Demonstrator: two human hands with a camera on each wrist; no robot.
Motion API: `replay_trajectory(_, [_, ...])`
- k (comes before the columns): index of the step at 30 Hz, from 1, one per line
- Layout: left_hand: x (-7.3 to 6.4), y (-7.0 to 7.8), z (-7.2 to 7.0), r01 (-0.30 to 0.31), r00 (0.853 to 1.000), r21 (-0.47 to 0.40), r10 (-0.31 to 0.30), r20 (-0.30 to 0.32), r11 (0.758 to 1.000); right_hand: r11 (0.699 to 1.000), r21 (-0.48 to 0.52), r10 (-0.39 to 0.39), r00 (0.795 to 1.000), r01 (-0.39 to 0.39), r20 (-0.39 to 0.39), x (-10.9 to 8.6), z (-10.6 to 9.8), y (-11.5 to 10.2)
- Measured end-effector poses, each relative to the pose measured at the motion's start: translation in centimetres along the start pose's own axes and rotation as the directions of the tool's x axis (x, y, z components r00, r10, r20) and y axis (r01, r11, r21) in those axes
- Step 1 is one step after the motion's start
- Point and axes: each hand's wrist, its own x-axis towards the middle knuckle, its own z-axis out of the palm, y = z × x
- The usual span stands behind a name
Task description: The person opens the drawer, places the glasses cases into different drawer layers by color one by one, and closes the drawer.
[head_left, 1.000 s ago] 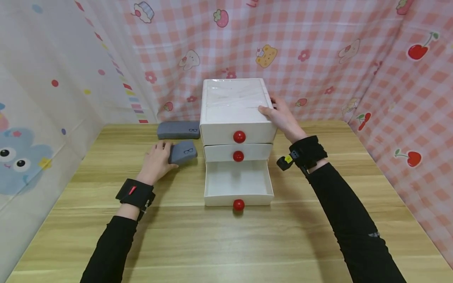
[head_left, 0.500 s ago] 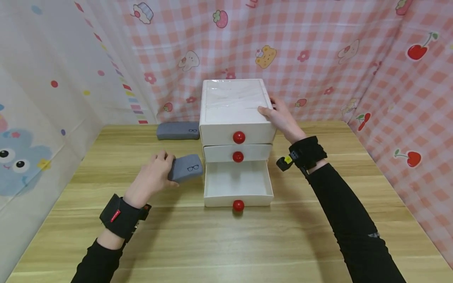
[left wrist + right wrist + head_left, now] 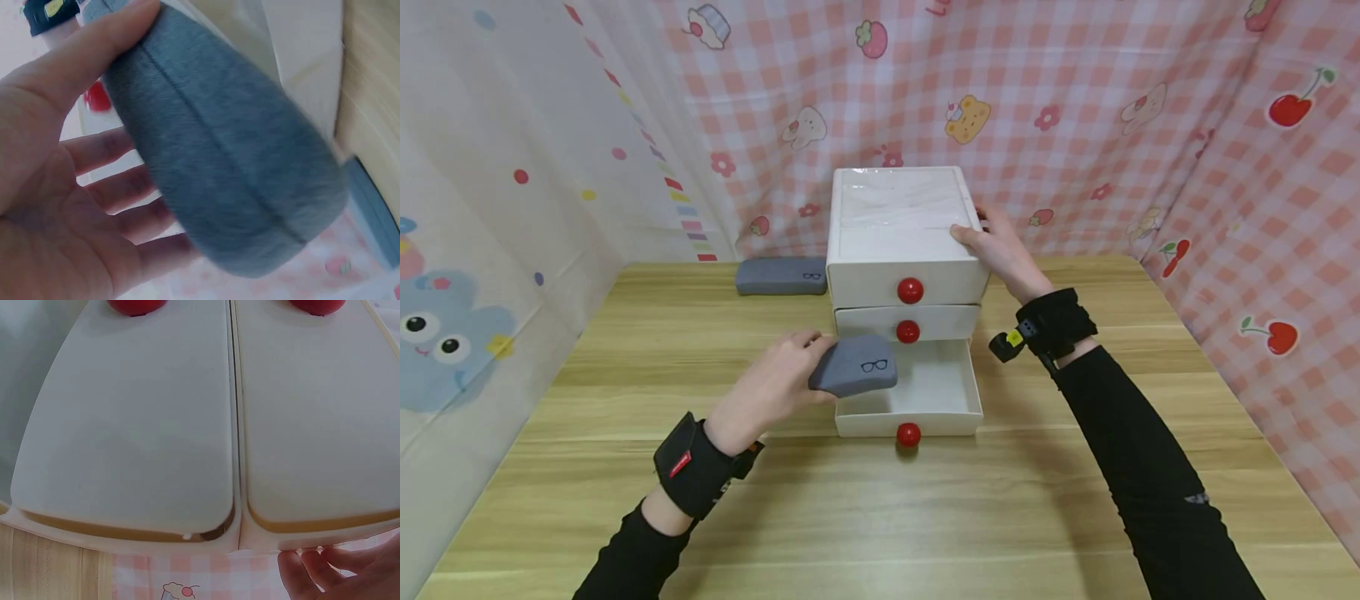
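My left hand (image 3: pixel 778 385) grips a grey glasses case (image 3: pixel 856 367) with a spectacles print, its far end over the left side of the pulled-out bottom drawer (image 3: pixel 936 375). In the left wrist view the thumb lies on one side of the glasses case (image 3: pixel 225 144) and the fingers on the other. My right hand (image 3: pixel 1003 250) holds the top right edge of the white drawer cabinet (image 3: pixel 902 212), thumb on top and fingers down its side. From the right wrist, the fingertips (image 3: pixel 294 569) show against the cabinet's side.
A second grey glasses case (image 3: pixel 781 277) lies on the wooden table (image 3: pixel 880 517) left of the cabinet. The upper two drawers are closed, each with a red knob (image 3: pixel 910 290). Patterned cloth (image 3: pixel 1075 100) hangs behind and at both sides.
The left hand has lifted the glasses case off the table and carried it right, over the pulled-out drawer. The right hand has stayed on the cabinet.
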Motion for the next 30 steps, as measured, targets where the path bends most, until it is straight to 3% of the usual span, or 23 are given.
replay_trajectory(6, [2.2, 1.5, 1.6, -0.041, 0.995, -0.087, 0.049, 0.086, 0.995, 1.0, -0.006, -0.013, 1.0, 0.013, 0.004, 0.1, 0.0, 0.1])
replay_trajectory(14, [4.8, 3.0, 4.6, -0.14, 0.982, -0.116, 0.153, 0.107, 0.983, 0.999, -0.013, -0.033, 0.999, 0.032, -0.009, 0.1, 0.1, 0.3])
replay_trajectory(22, [6.2, 3.4, 7.0, -0.177, 0.974, -0.019, 0.178, 0.139, 0.984, 0.999, -0.001, -0.048, 0.999, 0.048, -0.008, 0.2, 0.1, 0.2])
replay_trajectory(30, [7.0, 3.0, 9.1, -0.188, 0.967, 0.114, 0.163, 0.194, 0.976, 0.999, -0.007, -0.053, 0.999, 0.053, -0.005, 0.2, 0.0, 0.2])
